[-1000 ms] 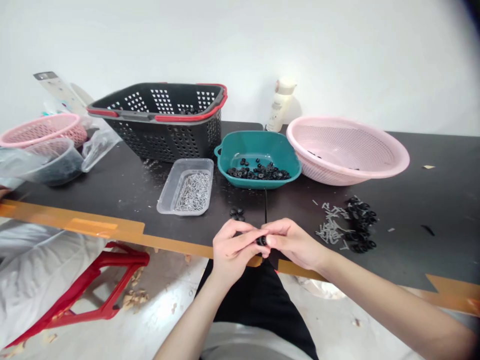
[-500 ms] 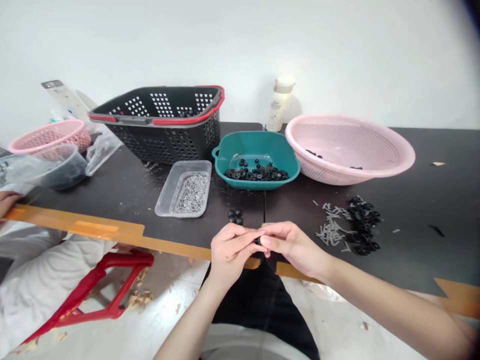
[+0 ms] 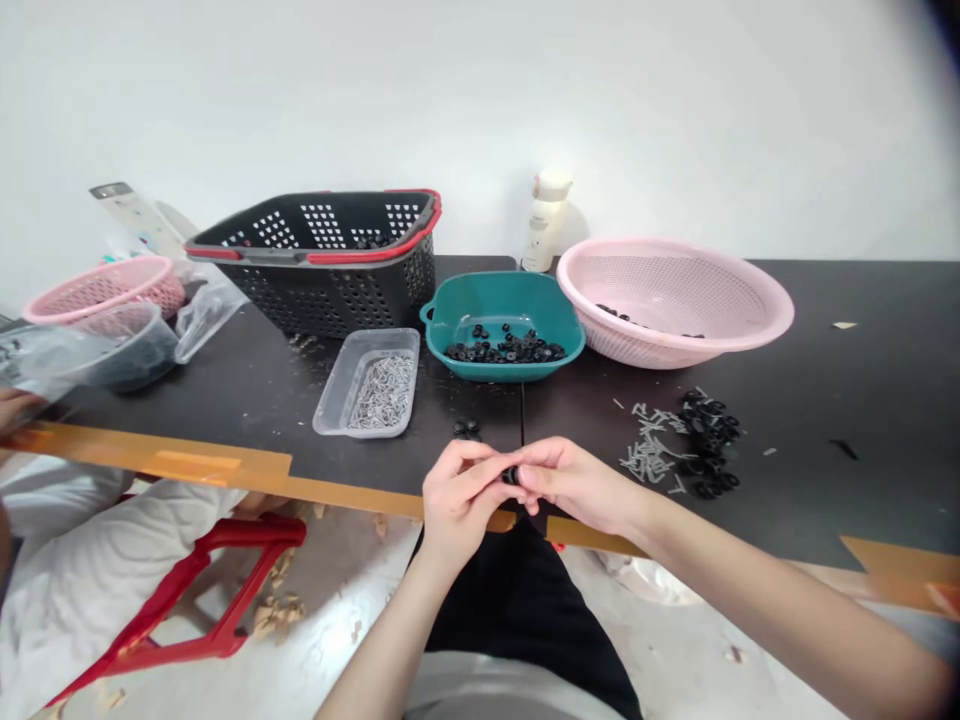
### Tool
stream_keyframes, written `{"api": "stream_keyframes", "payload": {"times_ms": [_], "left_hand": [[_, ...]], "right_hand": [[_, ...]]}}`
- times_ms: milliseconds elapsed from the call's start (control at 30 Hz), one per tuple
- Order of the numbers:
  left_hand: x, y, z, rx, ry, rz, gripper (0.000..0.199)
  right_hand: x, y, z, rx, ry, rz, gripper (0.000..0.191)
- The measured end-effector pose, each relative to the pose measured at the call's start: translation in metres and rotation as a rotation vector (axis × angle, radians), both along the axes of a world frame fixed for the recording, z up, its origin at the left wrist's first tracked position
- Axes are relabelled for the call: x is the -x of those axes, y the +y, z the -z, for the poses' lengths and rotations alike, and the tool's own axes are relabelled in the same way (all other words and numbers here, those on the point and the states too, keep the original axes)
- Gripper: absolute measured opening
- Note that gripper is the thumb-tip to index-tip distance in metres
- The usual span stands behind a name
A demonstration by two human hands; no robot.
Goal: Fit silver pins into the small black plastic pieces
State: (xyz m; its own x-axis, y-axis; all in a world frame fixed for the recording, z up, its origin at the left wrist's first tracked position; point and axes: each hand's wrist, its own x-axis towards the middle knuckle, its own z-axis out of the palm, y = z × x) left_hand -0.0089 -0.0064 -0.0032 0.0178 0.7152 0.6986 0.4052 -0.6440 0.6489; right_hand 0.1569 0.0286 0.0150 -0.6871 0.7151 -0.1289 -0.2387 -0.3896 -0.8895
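- Left hand [image 3: 461, 495]: thumb and fingers pinched together, grip closed down around a small black piece [image 3: 511, 475].
- Right hand [image 3: 574, 482]: pretty much the same deal, thumb and fingertips closed on that piece from the other side. Fingers hide most of it, so can't tell exactly how it's turned.
- The piece sits between both hands, right over the taped front edge of the dark tabletop [image 3: 810, 390].
- Just past the left hand there's a little cluster of loose black pieces [image 3: 466, 427], partly blocked by the fingers.
- Over by the right forearm: a heap of black parts [image 3: 709, 440] with loose metal pins [image 3: 649, 452] scattered beside it.
- Further back, a clear plastic tub [image 3: 330, 408] full of silvery pins, then a teal basin [image 3: 517, 298] with a bunch more black pieces in it.
- Pink colander [image 3: 772, 312] next to the basin, few dark bits inside. Black basket [image 3: 352, 295] with red handles behind the tub, cream bottle [image 3: 545, 225] by the wall.
- Someone else's hand [image 3: 16, 408] is at far left.
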Motion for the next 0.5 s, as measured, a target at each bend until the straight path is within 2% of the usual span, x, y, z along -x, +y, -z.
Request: {"api": "stream_keyframes", "payload": {"times_ms": [133, 233, 367, 500], "left_hand": [[-0.0005, -0.0002, 0.001, 0.031, 0.02, 0.019, 0.019], [-0.0017, 0.0014, -0.002, 0.03, 0.034, 0.034, 0.019], [-0.0026, 0.0039, -0.0055, 0.02, -0.001, 0.088, 0.016], [-0.002, 0.0031, -0.0042, 0.034, -0.056, 0.056, 0.018]], "right_hand": [[-0.0041, 0.0029, 0.0009, -0.16, -0.069, 0.028, 0.03], [-0.0062, 0.0034, 0.0028, -0.194, -0.099, 0.068, 0.027], [-0.0053, 0.0016, 0.0026, -0.075, -0.089, 0.055, 0.03], [-0.0017, -0.0004, -0.0028, 0.079, -0.057, 0.032, 0.034]]}}
